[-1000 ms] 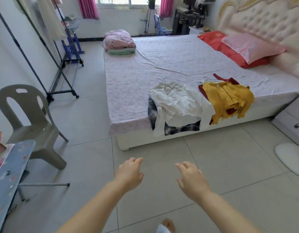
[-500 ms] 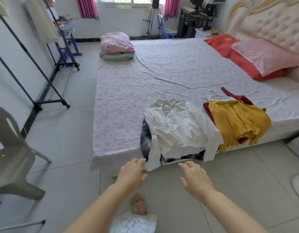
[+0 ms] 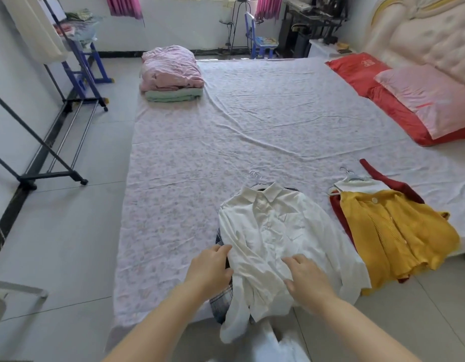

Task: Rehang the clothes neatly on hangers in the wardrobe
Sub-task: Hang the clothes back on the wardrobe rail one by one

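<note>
A white collared shirt [image 3: 275,231] lies on a hanger at the near edge of the bed [image 3: 200,158], over a plaid garment [image 3: 222,296] that shows beneath its left side. The hanger's metal hook [image 3: 254,175] sticks out above the collar. To the right a yellow cardigan [image 3: 398,231] on a hanger rests over a dark red garment [image 3: 393,184]. My left hand [image 3: 210,270] touches the shirt's left edge with fingers apart. On the shirt's lower front lies my right hand [image 3: 304,278], fingers spread, gripping nothing.
A black clothes rack [image 3: 51,152] stands along the left wall, with pale garments [image 3: 35,30] hanging at its top. Folded pink and green bedding [image 3: 171,74] sits at the bed's far left. Red and pink pillows [image 3: 409,100] lie at the right.
I have come closer to the bed. Both hands moved forward from above the floor onto the white shirt.
</note>
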The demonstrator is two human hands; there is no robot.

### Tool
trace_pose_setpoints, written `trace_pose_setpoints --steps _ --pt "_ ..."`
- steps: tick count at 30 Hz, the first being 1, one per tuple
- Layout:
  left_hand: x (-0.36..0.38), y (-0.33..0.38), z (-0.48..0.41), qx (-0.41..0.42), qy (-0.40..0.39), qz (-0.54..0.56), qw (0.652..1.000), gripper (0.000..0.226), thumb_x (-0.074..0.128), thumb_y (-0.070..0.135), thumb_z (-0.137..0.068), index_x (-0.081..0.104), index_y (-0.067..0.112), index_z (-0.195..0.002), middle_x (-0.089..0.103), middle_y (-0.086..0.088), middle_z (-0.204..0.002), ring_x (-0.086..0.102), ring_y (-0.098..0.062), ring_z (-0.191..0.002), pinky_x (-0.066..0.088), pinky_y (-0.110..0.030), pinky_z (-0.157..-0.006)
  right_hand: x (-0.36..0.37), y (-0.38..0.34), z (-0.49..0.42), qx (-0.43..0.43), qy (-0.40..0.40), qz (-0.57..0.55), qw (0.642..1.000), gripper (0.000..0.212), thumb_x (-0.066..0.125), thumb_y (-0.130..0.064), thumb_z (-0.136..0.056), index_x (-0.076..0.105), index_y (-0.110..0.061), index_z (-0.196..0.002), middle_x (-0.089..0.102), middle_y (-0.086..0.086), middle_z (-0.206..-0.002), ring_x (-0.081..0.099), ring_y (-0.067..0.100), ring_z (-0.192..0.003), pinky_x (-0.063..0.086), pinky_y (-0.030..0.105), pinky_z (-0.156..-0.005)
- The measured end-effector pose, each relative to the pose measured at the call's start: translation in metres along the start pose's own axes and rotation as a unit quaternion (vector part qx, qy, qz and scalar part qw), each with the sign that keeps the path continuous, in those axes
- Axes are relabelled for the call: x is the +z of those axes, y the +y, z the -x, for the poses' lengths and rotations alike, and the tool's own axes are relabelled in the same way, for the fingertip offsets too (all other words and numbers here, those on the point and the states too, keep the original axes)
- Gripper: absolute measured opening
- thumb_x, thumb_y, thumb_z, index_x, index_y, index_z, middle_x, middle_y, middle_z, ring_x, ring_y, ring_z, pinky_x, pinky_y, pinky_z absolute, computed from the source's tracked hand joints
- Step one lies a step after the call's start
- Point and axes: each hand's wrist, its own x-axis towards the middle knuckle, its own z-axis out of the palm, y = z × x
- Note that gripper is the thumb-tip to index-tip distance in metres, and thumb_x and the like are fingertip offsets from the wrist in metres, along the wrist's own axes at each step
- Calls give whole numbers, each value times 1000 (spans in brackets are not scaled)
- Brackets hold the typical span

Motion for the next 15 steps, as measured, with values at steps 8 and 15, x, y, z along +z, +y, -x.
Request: trace_pose_setpoints --steps 8,15 --pt "-23 8 -136 -76 10 38 996 56 46 32 -93 24 24 -144 35 0 -143 38 -19 -127 38 -32 -97 -42 48 -176 -47 -53 38 997 47 47 -28 -93 36 -20 -138 41 2 -136 39 24 -124 36 32 -96" --pt "-20 13 -255 -160 5 68 985 55 45 32 -94 24 23 -143 34 2 -144 34 -17 -130 33 -32 -102 -39 102 -343 -68 -119 63 989 42 47 -25 -91 41 -18 -132 46 5 -128 46 26 -116 43 33 -87"
